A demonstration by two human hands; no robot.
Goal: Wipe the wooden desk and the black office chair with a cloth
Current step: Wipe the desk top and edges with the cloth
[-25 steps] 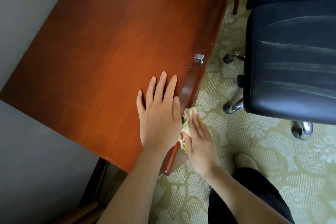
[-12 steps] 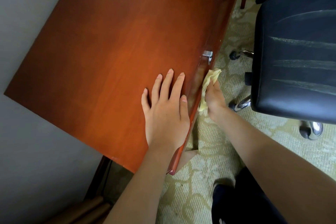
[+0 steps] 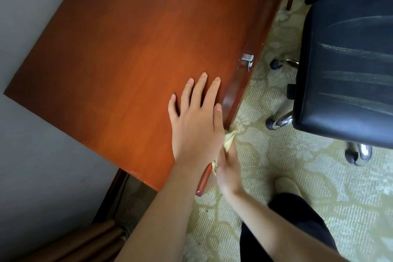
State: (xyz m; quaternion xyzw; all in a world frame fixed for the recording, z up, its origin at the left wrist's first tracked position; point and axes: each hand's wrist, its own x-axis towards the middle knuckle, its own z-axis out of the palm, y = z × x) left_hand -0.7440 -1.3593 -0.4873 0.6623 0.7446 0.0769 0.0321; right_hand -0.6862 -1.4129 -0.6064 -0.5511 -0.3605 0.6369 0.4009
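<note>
The reddish wooden desk [image 3: 131,66] fills the upper left of the head view. My left hand [image 3: 196,121] lies flat on its top near the front edge, fingers straight. A pale yellow cloth [image 3: 228,141] is pressed against the desk's front face just below that edge. My right hand [image 3: 228,168] holds the cloth there, and most of the cloth is hidden behind both hands. The black office chair [image 3: 348,74] stands to the right on the carpet, with pale streaks across its seat.
A metal drawer handle [image 3: 247,60] sticks out of the desk front beyond my hands. The chair's chrome legs and casters [image 3: 276,123] sit close to the desk. A grey wall [image 3: 32,6] runs along the left. My shoe [image 3: 287,185] is on the patterned carpet.
My right hand slid the cloth along the desk front toward the handle, then back near the corner under my left hand. The left hand stayed flat on the top.
</note>
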